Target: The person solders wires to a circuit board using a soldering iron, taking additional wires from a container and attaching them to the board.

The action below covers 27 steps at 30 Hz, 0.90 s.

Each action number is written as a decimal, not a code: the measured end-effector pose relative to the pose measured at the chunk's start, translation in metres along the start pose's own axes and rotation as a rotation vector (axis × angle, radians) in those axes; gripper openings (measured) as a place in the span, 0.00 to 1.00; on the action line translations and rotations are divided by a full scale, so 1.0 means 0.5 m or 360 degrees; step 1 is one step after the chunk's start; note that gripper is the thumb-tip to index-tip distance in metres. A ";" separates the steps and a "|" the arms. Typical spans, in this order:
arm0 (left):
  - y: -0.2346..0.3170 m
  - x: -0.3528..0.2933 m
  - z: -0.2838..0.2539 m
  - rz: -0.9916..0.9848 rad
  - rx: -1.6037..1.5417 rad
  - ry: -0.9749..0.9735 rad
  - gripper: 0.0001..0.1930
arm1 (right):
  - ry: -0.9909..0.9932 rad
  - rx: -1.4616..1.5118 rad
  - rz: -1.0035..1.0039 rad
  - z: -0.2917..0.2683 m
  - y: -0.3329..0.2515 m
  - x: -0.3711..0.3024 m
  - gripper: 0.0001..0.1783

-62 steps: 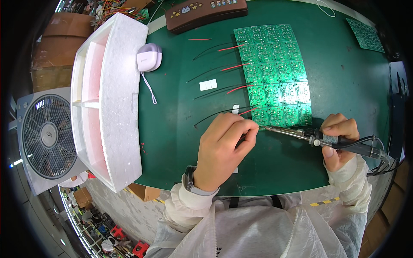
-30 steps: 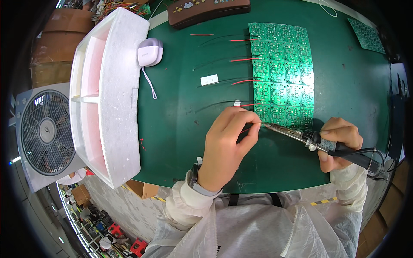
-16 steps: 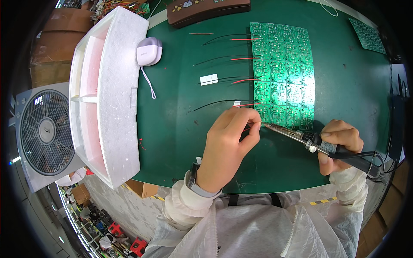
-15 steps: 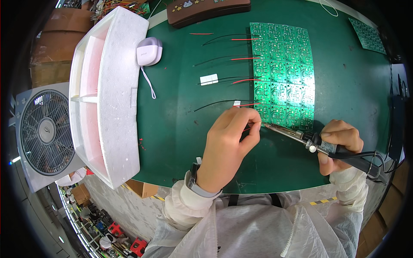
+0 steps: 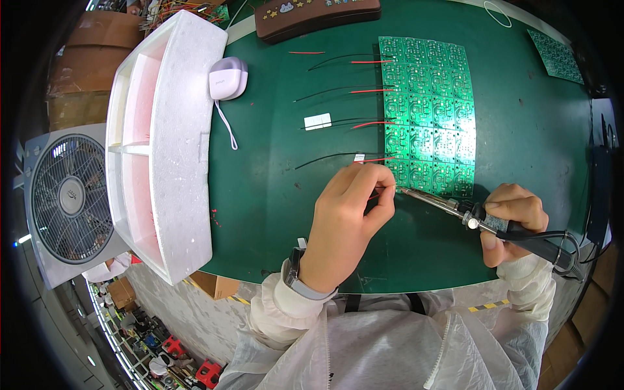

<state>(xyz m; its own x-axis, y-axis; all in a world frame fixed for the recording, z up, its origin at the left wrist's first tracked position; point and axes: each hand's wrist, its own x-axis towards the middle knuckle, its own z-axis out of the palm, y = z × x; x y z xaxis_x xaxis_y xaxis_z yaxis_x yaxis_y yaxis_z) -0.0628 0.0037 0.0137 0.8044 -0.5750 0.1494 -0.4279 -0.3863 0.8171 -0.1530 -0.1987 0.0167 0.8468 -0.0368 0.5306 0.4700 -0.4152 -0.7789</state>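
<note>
A green panel of small circuit boards (image 5: 429, 117) lies on the table, with pairs of black and red wires attached along its left edge. At the panel's lower left corner, my left hand (image 5: 348, 214) is pinched on a thin wire, a bit of red showing under the fingers; the fingers hide most of it. My right hand (image 5: 517, 214) grips a soldering iron (image 5: 439, 203) by its dark handle. The iron's tip points left and meets the panel's corner beside my left fingertips. Whether it touches the wire is too small to tell.
A white foam box (image 5: 179, 149) with compartments stands at the left, a pale lilac case (image 5: 227, 79) with a strap beside it. A brown pencil case (image 5: 315, 19) lies at the back. One loose red wire (image 5: 306, 52) rests left of the panel. Another board panel (image 5: 556, 57) sits far right.
</note>
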 end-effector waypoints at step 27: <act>-0.002 -0.005 0.001 0.0036 0.0038 0.0050 0.07 | 0.0024 -0.0005 -0.0110 0.008 0.007 -0.010 0.17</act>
<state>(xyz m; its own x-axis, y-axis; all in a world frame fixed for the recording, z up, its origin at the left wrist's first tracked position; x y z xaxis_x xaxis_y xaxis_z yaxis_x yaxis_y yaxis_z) -0.0646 0.0055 0.0121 0.8067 -0.5611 0.1855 -0.4557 -0.3907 0.7998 -0.1546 -0.1961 0.0101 0.8087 -0.0215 0.5879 0.5262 -0.4202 -0.7393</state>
